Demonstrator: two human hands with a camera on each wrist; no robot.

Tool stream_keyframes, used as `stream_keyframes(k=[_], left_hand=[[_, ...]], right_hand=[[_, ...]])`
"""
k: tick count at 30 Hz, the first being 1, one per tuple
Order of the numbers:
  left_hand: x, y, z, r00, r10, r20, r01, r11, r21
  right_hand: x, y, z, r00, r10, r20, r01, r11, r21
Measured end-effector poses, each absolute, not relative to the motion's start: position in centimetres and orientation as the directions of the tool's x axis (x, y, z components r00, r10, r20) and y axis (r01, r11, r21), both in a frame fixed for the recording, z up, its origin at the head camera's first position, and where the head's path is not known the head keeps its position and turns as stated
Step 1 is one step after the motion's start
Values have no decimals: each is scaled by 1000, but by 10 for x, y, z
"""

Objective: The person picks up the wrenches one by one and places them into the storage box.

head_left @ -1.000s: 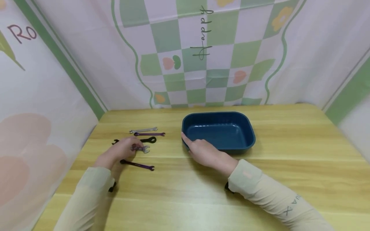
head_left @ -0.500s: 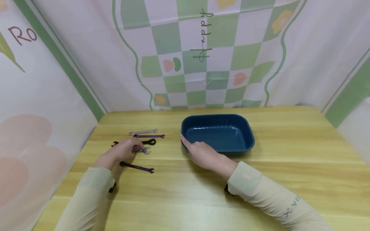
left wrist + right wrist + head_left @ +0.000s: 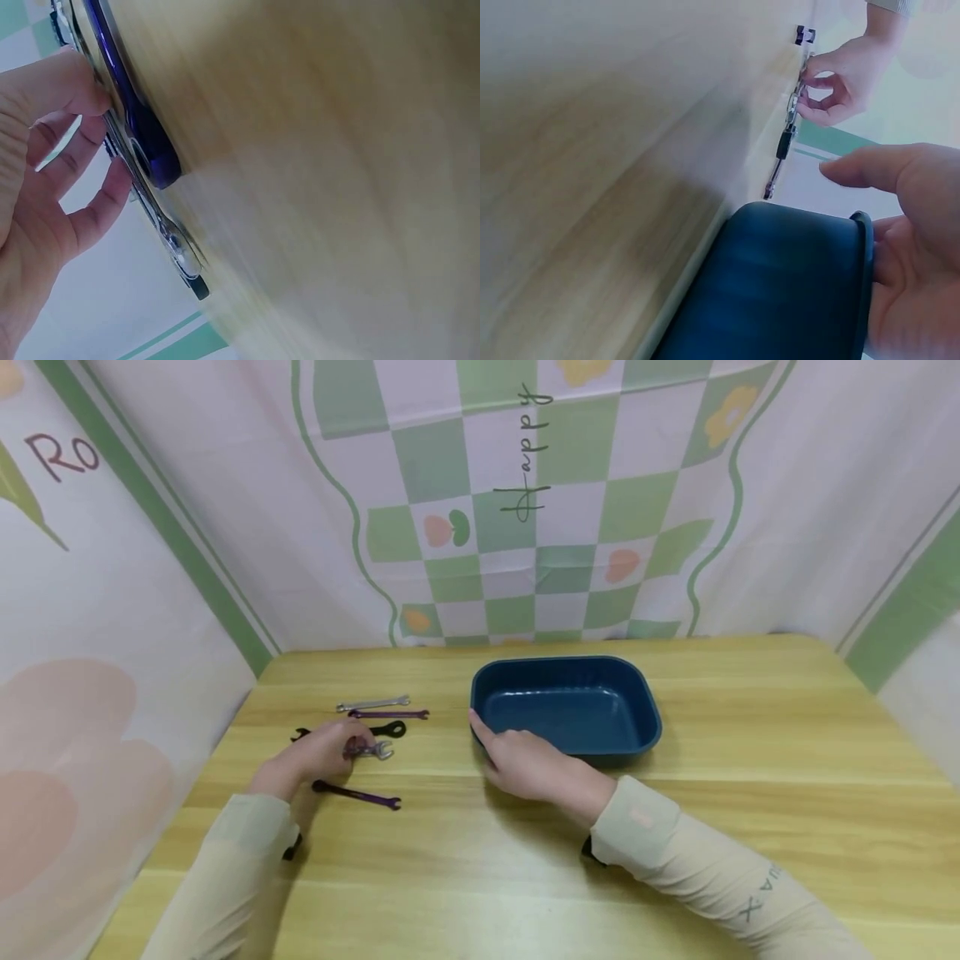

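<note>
My left hand (image 3: 318, 756) is over the cluster of wrenches at the table's left. Its thumb and fingertips pinch a silver wrench (image 3: 384, 749), low over the tabletop; the fingers cover its middle. In the left wrist view the ring end of that wrench (image 3: 180, 247) shows below the fingers, beside a purple wrench (image 3: 127, 97). At the near left corner of a dark blue plastic bin (image 3: 562, 745) rests my right hand (image 3: 536, 768), one finger straight along the rim. The right wrist view shows the thumb (image 3: 870, 166) extended away from the bin, other fingers partly behind the rim.
Behind my left hand lie a black wrench (image 3: 392, 728), a thin purple wrench (image 3: 397, 715) and a silver one (image 3: 371, 703). Nearer me is the other purple wrench (image 3: 360, 795). A patterned curtain (image 3: 510, 568) hangs at the wooden table's (image 3: 450, 877) far edge.
The head view has tilted slightly, so everything sits a little lower. Both hands keep nearly the same place; the silver wrench has shifted barely to the right under the left fingers.
</note>
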State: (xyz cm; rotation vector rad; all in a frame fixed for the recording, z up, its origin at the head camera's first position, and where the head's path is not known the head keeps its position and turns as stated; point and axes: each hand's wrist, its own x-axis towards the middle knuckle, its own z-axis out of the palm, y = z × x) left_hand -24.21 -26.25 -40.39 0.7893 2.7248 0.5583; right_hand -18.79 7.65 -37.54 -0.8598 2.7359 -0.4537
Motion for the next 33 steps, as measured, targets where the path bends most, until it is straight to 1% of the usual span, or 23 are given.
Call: stream_keyframes(k=[4,8,20,23,28,33], left_hand=[[-241,-262,-403,-823,553,-133,448,775,446],[-241,-261,-403,-826,544,-148,429,776,462],[-242,-261,-402,-832,521,-190,390,794,467],[-241,-261,-402,-837,509,-200,374,800,469],[-241,-260,-402,-830,524,-192,389,790,475],[-242,-258,-399,-836,501,-225,358,807,469]], right_hand=[[-189,77,-373,-797,-581,-166,-498,787,-364],[-190,77,-372,-795,-581,-174,-497,788,-363],[-190,89,-366,-795,-596,-116,-532,776,-338],[-188,95,-364,-795,-595,-117,-533,778,-333],[-186,111,-362,-798,-590,-125,-531,786,-318],[-185,130,-361,-806,-582,-102,-529,788,-314]])
